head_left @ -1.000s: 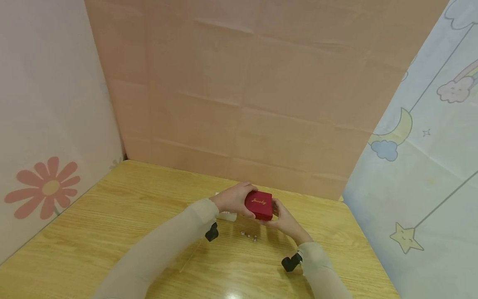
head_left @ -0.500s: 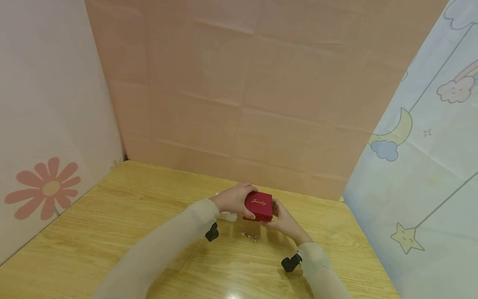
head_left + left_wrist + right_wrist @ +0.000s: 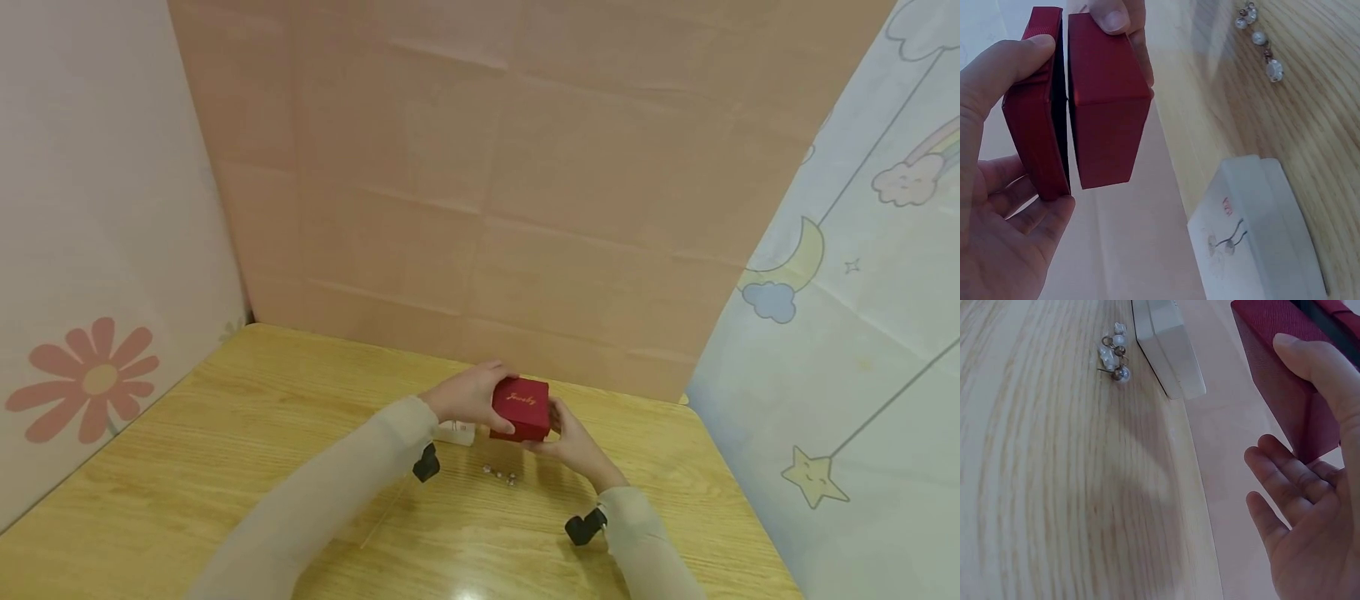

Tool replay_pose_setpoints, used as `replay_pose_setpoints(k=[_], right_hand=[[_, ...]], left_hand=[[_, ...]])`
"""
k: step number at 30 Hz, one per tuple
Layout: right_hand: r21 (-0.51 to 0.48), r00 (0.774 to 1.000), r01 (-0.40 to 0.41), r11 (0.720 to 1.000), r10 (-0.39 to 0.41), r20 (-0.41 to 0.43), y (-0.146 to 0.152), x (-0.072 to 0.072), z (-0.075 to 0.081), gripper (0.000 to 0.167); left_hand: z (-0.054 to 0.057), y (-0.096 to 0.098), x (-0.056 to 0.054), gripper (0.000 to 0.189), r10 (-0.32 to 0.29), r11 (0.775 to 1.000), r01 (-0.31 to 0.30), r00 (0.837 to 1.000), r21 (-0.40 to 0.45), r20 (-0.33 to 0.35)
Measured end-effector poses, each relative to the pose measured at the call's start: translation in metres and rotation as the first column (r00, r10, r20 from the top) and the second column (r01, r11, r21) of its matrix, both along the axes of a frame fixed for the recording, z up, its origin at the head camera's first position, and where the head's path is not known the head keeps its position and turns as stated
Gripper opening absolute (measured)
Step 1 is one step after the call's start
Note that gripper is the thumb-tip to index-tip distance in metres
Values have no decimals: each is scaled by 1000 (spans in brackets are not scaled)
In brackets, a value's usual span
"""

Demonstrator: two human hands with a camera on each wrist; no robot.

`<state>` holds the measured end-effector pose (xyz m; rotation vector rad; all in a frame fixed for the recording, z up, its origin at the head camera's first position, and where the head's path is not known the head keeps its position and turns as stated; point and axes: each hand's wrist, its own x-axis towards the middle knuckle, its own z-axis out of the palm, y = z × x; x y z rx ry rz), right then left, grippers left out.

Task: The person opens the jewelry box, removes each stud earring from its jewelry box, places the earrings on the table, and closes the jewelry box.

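Note:
A red jewelry box with gold lettering is held above the table between both hands, its lid (image 3: 1035, 119) and base (image 3: 1107, 112) parted by a narrow gap. My left hand (image 3: 468, 397) grips the lid, thumb on one side and fingers on the opposite one. Around the base, my right hand (image 3: 572, 446) has its thumb on one face and fingers beneath. The inside of the box is hidden. Below, pearl earrings (image 3: 498, 475) lie on the wooden table; the left wrist view shows their clear and white beads (image 3: 1259, 39) joined by small metal links.
A white box (image 3: 1254, 231) with a printed drawing lies on the table (image 3: 300, 400), partly behind my left hand in the head view. Both wrists carry black cameras (image 3: 585, 527). A peach backdrop (image 3: 480, 208) stands along the far table edge, with patterned sheets at the sides.
The lid has risen slightly from the base along with my left hand, so the box looks taller. My right hand stays nearly still, and the earrings have not moved.

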<state>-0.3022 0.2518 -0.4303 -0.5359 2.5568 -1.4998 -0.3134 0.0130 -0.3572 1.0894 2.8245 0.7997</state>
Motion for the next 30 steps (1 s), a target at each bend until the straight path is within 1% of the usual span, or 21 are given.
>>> replay_pose_setpoints(k=[3,7,10,14,19,22,25,27,30], right_hand=[[1,1000,7,1000,-7,-5,3,0,0,83],[-2,1000,14,1000,-14,-10,6,0,-1,86],[-7,1000,14,1000,-14,-9,7,0,-1,86],[-5,1000,20,1000,-20,-2,8,0,-1,84],[-12,1000,12,1000,-12,-5,8,0,-1,85],[-12,1000,10,1000,-10,-4,8,1,-1,85],[-23,1000,7,1000,-7,-1,9,2,-1,87],[-16,1000,2,1000,-2,-4,9,2,-1,88],[-13,1000,0,1000,0,-4,9,3,-1,89]], left_hand=[[5,-1,1,79,-7,1000,7,1000,27,15],[12,-6,-1,81,-5,997,2,999,72,33],[16,-11,-4,83,15,995,-19,999,101,40],[21,-23,-9,84,44,990,-48,998,135,37],[25,-44,-16,84,87,981,-92,995,168,39],[25,-59,-21,84,121,976,-128,991,175,49],[24,-74,-24,83,160,967,-174,983,185,85],[22,-84,-28,82,189,960,-205,977,189,102],[15,-100,-33,80,239,950,-255,965,182,105]])
